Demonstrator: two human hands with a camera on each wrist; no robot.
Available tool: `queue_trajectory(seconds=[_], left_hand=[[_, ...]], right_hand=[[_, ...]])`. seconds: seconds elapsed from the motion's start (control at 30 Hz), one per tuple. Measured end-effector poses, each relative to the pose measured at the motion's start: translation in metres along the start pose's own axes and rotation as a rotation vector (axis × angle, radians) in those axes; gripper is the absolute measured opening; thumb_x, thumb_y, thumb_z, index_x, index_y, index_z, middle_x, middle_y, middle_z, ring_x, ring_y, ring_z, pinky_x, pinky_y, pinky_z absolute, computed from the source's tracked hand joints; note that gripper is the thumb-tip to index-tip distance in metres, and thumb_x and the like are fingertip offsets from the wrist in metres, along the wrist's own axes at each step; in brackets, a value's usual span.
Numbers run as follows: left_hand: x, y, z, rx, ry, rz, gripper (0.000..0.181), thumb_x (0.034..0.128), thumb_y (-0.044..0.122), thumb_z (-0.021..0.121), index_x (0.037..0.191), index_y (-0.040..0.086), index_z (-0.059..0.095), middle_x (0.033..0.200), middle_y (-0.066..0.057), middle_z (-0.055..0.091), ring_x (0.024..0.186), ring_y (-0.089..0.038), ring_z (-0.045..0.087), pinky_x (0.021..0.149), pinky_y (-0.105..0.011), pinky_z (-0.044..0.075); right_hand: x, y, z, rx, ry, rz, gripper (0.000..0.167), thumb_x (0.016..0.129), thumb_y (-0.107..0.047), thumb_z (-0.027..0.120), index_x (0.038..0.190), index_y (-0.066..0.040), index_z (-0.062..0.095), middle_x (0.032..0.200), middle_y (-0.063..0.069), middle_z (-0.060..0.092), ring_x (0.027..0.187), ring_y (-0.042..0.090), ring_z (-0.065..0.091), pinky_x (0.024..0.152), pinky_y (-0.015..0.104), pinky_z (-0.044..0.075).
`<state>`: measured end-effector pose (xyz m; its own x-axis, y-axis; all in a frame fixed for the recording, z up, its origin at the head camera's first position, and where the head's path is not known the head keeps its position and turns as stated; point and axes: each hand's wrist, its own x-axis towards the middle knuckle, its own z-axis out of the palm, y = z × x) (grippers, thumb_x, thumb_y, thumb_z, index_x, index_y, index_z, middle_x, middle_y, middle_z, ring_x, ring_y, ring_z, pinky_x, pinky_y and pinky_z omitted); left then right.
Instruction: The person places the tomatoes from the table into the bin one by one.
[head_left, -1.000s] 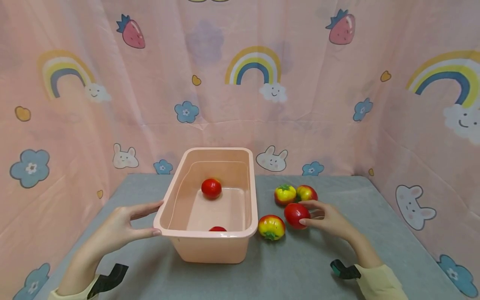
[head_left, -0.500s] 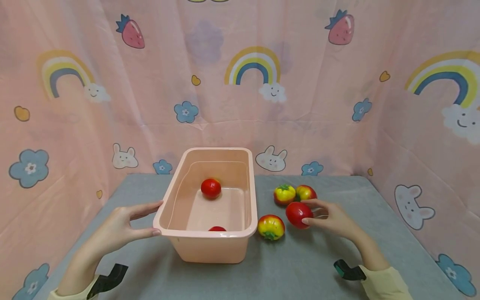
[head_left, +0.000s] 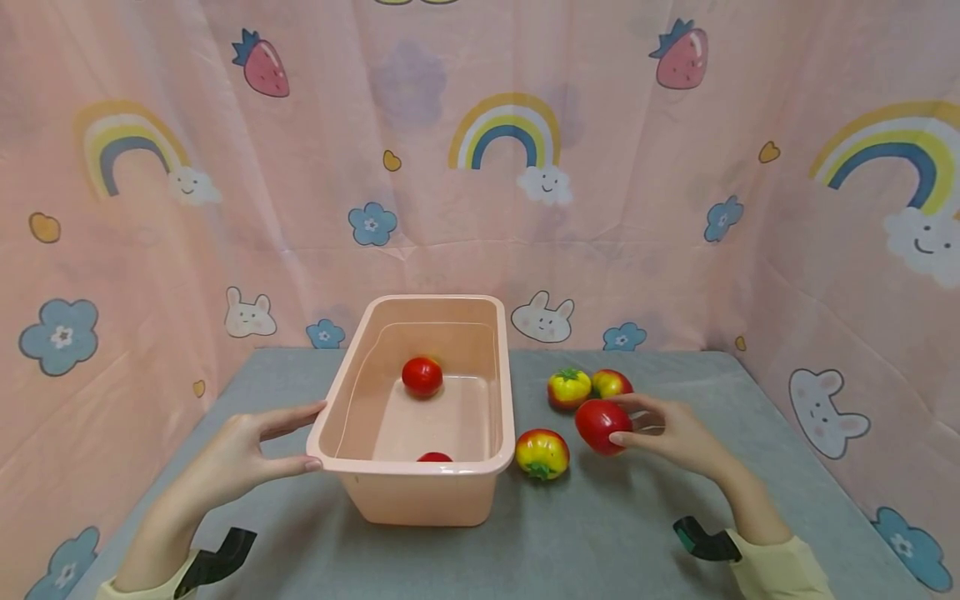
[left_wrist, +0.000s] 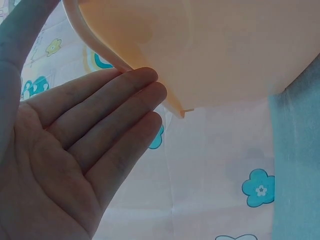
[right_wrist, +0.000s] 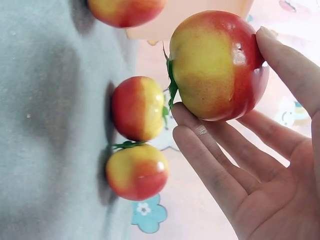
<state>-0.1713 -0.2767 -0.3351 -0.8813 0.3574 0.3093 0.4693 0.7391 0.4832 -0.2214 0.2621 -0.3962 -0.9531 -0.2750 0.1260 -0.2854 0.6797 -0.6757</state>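
Observation:
My right hand pinches a red-and-yellow tomato between thumb and fingers. In the right wrist view this tomato is held above the table, its green leafy top facing down. My left hand rests its fingertips and thumb against the left rim of a peach plastic tub. The left wrist view has the fingers nearly straight at the rim. Inside the tub lie a red tomato and another tomato, mostly hidden by the near wall.
Right of the tub, a yellow-and-red tomato lies near its front corner. Farther back are two more tomatoes, one with its green top up and one beside it. Patterned pink cloth hangs behind the grey table.
My right hand has moved slightly right and up, carrying the tomato with it. The left hand and the tub have stayed in place.

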Motion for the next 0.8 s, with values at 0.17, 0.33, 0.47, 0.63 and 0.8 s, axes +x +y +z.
queue_trajectory(seconds=[0.17, 0.33, 0.47, 0.63, 0.8], left_hand=[[0.0, 0.0, 0.0, 0.0, -0.001, -0.002, 0.064, 0.0725, 0.042, 0.08, 0.129, 0.02, 0.061, 0.124, 0.007, 0.064, 0.111, -0.006, 0.06, 0.089, -0.022, 0.05], [0.0, 0.0, 0.0, -0.003, 0.0, 0.0, 0.063, 0.0723, 0.041, 0.08, 0.129, 0.02, 0.061, 0.124, 0.007, 0.064, 0.112, -0.007, 0.06, 0.089, -0.022, 0.05], [0.0, 0.0, 0.001, -0.006, 0.004, 0.015, 0.063, 0.0724, 0.04, 0.08, 0.129, 0.019, 0.061, 0.124, 0.005, 0.064, 0.111, -0.009, 0.061, 0.089, -0.023, 0.051], [0.0, 0.0, 0.001, -0.011, 0.009, 0.027, 0.062, 0.0723, 0.038, 0.081, 0.128, 0.018, 0.061, 0.123, 0.004, 0.065, 0.111, -0.009, 0.061, 0.088, -0.022, 0.051], [0.001, 0.0, 0.001, -0.01, 0.006, 0.037, 0.062, 0.0729, 0.037, 0.08, 0.128, 0.017, 0.061, 0.124, 0.003, 0.065, 0.111, -0.011, 0.062, 0.088, -0.024, 0.052]], right_hand=[[-0.001, -0.006, -0.004, -0.019, 0.017, -0.009, 0.056, 0.08, -0.037, 0.074, 0.128, -0.012, 0.057, 0.119, 0.016, 0.063, 0.097, 0.027, 0.064, 0.072, 0.035, 0.058], [-0.002, -0.013, -0.008, -0.039, 0.028, -0.023, 0.056, 0.08, -0.037, 0.075, 0.127, -0.013, 0.058, 0.119, 0.015, 0.064, 0.097, 0.027, 0.064, 0.071, 0.036, 0.058], [-0.002, -0.017, -0.011, -0.037, 0.032, -0.041, 0.055, 0.08, -0.037, 0.075, 0.127, -0.013, 0.058, 0.117, 0.014, 0.065, 0.096, 0.026, 0.065, 0.07, 0.033, 0.058], [-0.001, -0.023, -0.015, -0.023, 0.034, -0.06, 0.054, 0.081, -0.035, 0.074, 0.127, -0.013, 0.057, 0.117, 0.014, 0.065, 0.095, 0.025, 0.065, 0.069, 0.031, 0.058], [-0.001, -0.03, -0.019, -0.026, 0.04, -0.073, 0.053, 0.081, -0.035, 0.075, 0.127, -0.014, 0.058, 0.116, 0.014, 0.065, 0.094, 0.025, 0.065, 0.069, 0.032, 0.058]])
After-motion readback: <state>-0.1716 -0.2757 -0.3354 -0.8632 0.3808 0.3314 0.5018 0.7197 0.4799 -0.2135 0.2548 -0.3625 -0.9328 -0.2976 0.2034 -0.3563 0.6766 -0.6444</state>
